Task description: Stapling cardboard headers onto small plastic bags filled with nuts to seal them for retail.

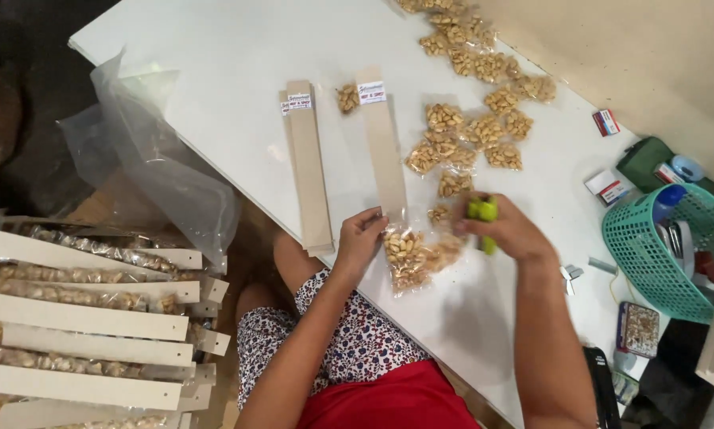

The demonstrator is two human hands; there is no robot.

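My left hand (360,237) presses the near end of a long cardboard strip (383,147) and the top edge of a clear nut packet (409,256) against the white table (230,71). My right hand (506,228) is closed around a green stapler (484,214), held beside that strip's near end and over a second packet (446,249). One small packet (347,98) lies at the strip's far end, which carries a white label.
A stack of blank strips (309,163) lies left of the hand. Several small nut packets (472,103) are scattered at the back. A teal basket (665,248), small boxes (607,121) and a tin (638,328) stand right. Finished strips (87,318) and clear plastic bags (158,167) lie left.
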